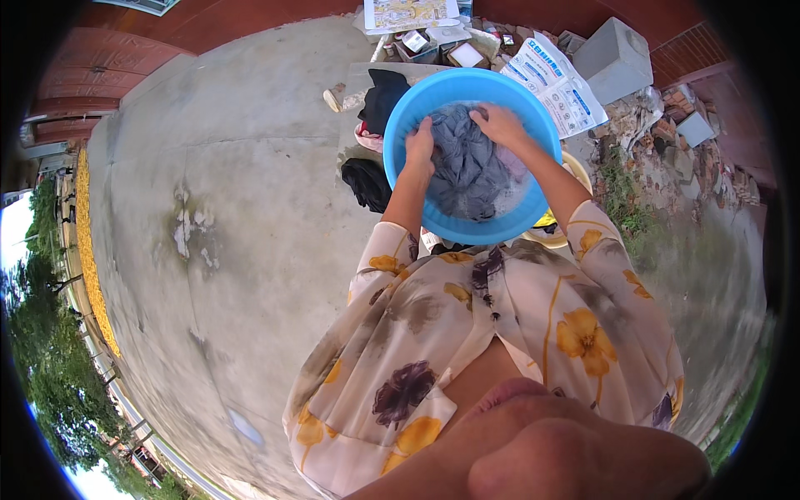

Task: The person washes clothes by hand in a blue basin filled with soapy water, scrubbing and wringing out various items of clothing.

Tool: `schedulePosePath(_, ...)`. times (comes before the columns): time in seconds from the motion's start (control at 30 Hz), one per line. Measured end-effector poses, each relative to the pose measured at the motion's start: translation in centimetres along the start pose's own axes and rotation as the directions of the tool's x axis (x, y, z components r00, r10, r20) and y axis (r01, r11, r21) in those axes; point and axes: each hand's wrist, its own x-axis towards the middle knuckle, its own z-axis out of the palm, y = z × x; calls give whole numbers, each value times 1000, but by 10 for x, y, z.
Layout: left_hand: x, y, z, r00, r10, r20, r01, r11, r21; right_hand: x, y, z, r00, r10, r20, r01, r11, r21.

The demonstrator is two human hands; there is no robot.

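Observation:
A round blue basin [492, 230] stands in front of me with sudsy water in it. Soaking there is a wet dark grey garment [471, 162], bunched up and partly under the suds. My left hand [419, 146] grips the cloth at the basin's left side. Toward the far right, my right hand [498, 125] has its fingers closed on the same garment. A paler pinkish cloth [510, 164] shows in the water beside it, below my right wrist.
Left of the basin lie a black cloth [383, 100] and a black bundle [367, 185]. A cream basin [581, 173] sits partly hidden at the right. Beyond are a printed sheet [554, 87], a grey block [615, 60] and brick rubble [683, 158]. Concrete ground [250, 167] stretches left.

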Motion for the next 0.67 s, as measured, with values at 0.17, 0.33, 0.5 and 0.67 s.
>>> schedulePosePath(0.17, 17, -6, 23, 974, -216, 73, 228, 915, -333, 16, -17, 50, 982, 178, 56, -168, 713, 680)
schedulePosePath(0.33, 72, -48, -42, 969, 71, 236, 59, 864, -501, -54, -128, 41, 942, -296, -159, 335, 853, 400)
schedulePosePath(0.5, 19, -26, 48, 980, -179, 92, 199, 930, -308, 2, -55, 29, 934, 64, -351, 41, 957, 286)
schedulePosePath(0.67, 104, -74, -20, 806, 59, 589, 386, 703, -598, -41, -109, 45, 910, -218, -354, 345, 871, 351)
